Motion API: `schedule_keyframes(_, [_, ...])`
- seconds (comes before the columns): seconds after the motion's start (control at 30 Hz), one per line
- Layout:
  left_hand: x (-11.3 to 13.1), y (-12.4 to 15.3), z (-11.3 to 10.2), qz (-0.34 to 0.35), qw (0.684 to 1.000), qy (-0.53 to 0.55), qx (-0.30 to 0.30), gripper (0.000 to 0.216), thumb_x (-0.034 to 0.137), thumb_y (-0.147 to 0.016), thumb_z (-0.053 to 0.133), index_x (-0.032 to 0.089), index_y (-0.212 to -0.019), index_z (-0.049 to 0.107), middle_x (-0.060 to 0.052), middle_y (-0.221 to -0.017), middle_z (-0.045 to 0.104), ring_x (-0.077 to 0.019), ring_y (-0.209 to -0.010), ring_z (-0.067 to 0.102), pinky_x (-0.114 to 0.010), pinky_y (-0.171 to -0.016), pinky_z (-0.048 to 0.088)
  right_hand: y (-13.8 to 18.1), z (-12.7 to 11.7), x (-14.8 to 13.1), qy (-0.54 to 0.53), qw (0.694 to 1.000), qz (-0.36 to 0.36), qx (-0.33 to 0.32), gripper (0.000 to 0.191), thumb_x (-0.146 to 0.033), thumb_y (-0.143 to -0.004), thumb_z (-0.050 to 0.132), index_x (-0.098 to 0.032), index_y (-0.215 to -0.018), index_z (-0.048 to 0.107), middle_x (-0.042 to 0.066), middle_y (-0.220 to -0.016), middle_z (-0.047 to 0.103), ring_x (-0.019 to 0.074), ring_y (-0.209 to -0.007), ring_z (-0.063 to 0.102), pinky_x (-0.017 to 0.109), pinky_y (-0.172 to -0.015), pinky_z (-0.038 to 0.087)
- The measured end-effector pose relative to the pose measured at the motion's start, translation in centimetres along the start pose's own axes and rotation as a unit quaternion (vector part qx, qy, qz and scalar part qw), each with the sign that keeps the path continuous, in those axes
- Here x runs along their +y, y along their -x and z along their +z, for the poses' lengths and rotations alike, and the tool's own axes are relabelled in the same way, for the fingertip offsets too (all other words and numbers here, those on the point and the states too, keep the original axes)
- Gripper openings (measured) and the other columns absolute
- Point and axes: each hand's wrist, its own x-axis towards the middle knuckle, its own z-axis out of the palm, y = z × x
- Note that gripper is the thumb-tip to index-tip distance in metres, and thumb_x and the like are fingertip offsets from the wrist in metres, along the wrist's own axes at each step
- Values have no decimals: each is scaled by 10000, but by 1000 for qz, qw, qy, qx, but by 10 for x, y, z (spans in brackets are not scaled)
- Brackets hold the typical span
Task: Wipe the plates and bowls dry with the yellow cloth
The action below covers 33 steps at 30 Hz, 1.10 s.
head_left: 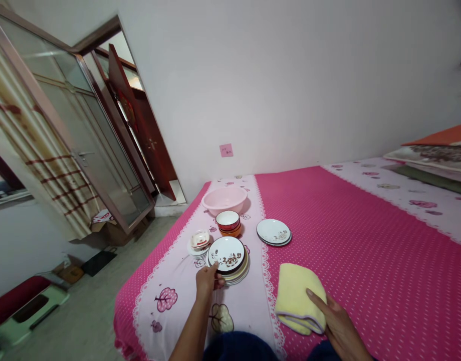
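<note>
My left hand (209, 279) grips the near edge of a white plate (226, 252) with a dark rim and brown flowers, thumb on top. That plate is at the top of a stack of plates (238, 275); whether it is raised off them I cannot tell. In my right hand (333, 316) is a folded yellow cloth (300, 296), with the thumb pressed on its upper face. Beyond the cloth, a small pile of similar flowered plates (274, 231) lies on the pink bedcover.
Stacked bowls (228, 220) stand behind the plates, in front of a pink basin (225, 199). Small white dishes (199, 239) are piled to the left. Everything rests on a bed with a pink cover (366, 250). Folded bedding (437, 153) lies far right; a green stool (31, 306) is on the floor.
</note>
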Motion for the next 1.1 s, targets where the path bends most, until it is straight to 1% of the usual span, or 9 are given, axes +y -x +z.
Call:
schedule_keyframes(0.17, [8,-2,1,-33,999,-14,-4,310,386,-977,624,165,-1194,627,-63,-1083,685,-176,-846,675,-355,-728,599,-2,-2,0,-2,1000,7,-1,834,-391,-485,991,-120,-1206,671,105,-876,835,345,-794,799,370,-664,666])
schedule_keyframes(0.33, [12,0,2,-44,999,6,4,346,390,-974,626,170,-1240,613,-82,-1159,675,-203,-927,681,-397,-790,602,-2,-2,0,-3,1000,11,-3,704,-388,-481,988,-149,-1076,700,104,-874,835,349,-803,799,375,-669,665])
schedule_keyframes(0.6, [16,15,-3,-28,997,76,5,254,360,-983,621,158,-1136,634,-36,-986,684,-137,-735,651,-291,-633,576,-3,-3,-1,9,1000,12,-5,712,-398,-485,986,-163,-1086,686,104,-896,835,358,-880,794,378,-708,664])
schedule_keyframes(0.73, [17,27,-12,17,991,132,-4,176,328,-978,626,152,-991,641,11,-830,655,-102,-613,591,-248,-560,528,-4,-4,0,15,1000,13,-7,701,-406,-486,980,-165,-1080,696,108,-886,834,369,-863,794,401,-708,664])
schedule_keyframes(0.83, [17,44,-21,59,980,188,-33,73,218,-896,665,155,-873,635,33,-705,643,-95,-542,569,-223,-524,488,-4,-3,0,21,1000,12,-5,694,-408,-478,977,-154,-1065,705,112,-858,832,369,-827,796,395,-677,663])
schedule_keyframes(0.9, [11,61,-24,79,968,229,-65,129,196,-783,719,164,-892,658,12,-737,694,-122,-609,632,-222,-561,511,-3,-3,0,23,1000,13,-5,697,-404,-477,978,-151,-1067,705,110,-851,832,360,-795,797,379,-648,660])
schedule_keyframes(1.0, [-9,90,-20,75,951,276,-116,401,237,-674,793,180,-1058,694,-57,-915,769,-234,-899,729,-293,-736,587,1,-1,-2,25,1000,17,-9,689,-394,-491,976,-157,-1079,705,107,-864,833,353,-772,797,363,-610,657])
schedule_keyframes(1.07, [-31,106,-14,44,941,300,-153,510,195,-674,785,174,-1174,689,-111,-1019,784,-299,-1064,717,-361,-878,586,5,0,-3,24,999,19,-12,674,-379,-504,973,-159,-1083,707,110,-875,833,357,-780,797,363,-604,660])
schedule_keyframes(1.1, [-43,112,-10,-9,924,338,-181,572,152,-681,775,192,-1243,674,-117,-1072,786,-307,-1117,704,-376,-933,568,7,1,-4,24,999,20,-12,668,-369,-508,972,-156,-1084,709,111,-875,833,360,-790,797,366,-611,663])
